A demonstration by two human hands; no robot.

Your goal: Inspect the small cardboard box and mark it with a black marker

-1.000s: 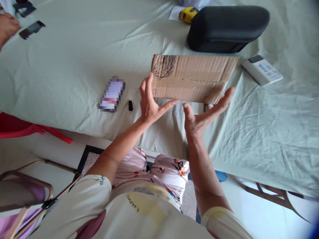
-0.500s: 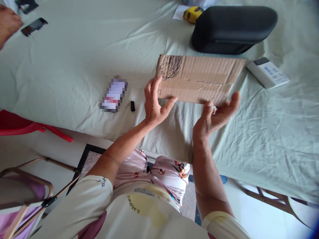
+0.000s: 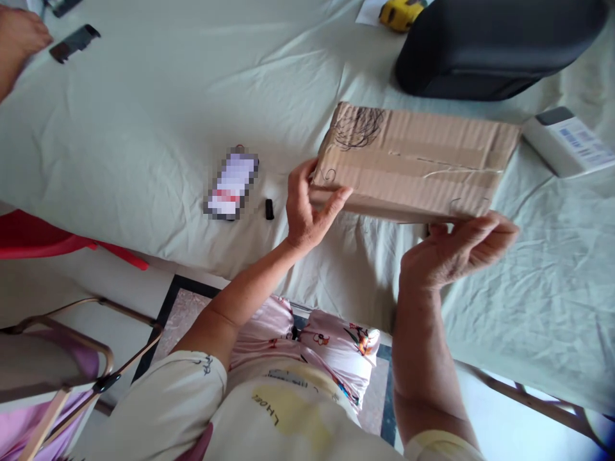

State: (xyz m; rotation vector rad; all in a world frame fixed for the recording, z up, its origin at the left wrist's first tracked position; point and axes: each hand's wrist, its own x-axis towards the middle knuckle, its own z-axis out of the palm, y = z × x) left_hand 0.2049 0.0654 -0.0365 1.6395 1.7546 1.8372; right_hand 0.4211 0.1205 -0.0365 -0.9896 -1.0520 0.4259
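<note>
A flat brown cardboard box (image 3: 423,150) with black scribbles on its top lies tilted over the cloth-covered table. My left hand (image 3: 310,208) grips its left near corner, thumb along the near side and fingers round the left end. At the right near corner, my right hand (image 3: 461,250) has its fingers bent together against the lower edge. A thin strip of the box's edge shows by that thumb; the fingertips are partly hidden. Left of my left hand lie a small black piece (image 3: 270,209) and a phone (image 3: 232,186) with a blurred screen.
A large black case (image 3: 494,51) stands behind the box, with a yellow tape measure (image 3: 400,14) beside it. A white small box (image 3: 571,144) sits at right. At far left, another person's hand (image 3: 22,41) rests near a dark part (image 3: 74,43). A red chair (image 3: 52,235) touches the table edge.
The cardboard box has tipped so that its near side shows. My right hand has turned over and closed in at the right near corner. The whole view has shifted a little.
</note>
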